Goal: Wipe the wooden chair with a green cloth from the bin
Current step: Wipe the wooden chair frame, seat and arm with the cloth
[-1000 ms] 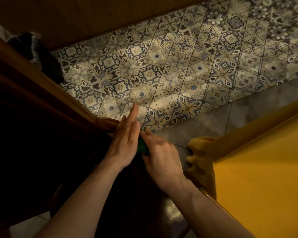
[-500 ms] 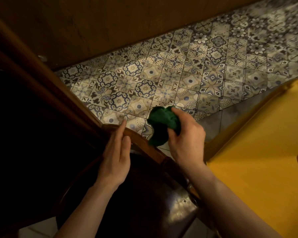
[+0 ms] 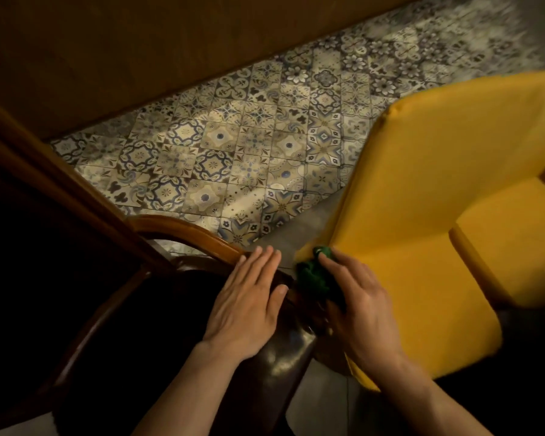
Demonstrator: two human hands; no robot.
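The wooden chair (image 3: pixel 189 234) stands below me, its curved brown top rail running from centre left toward the middle and its dark glossy seat beneath my arms. My left hand (image 3: pixel 249 303) lies flat with fingers together on the rail's right end. Just to its right, my right hand (image 3: pixel 359 313) presses a bunched green cloth (image 3: pixel 312 275) against the chair's corner; most of the cloth is hidden under the palm.
A yellow upholstered armchair (image 3: pixel 438 215) sits close on the right, nearly touching the cloth. Patterned floor tiles (image 3: pixel 233 146) stretch ahead to a brown wall (image 3: pixel 139 58). A dark wooden frame (image 3: pixel 44 171) rises at the left.
My right hand has brought the green cloth down from above the rail onto the chair's corner. My left hand slid right along the rail. The view has swung right, showing more of the yellow armchair.
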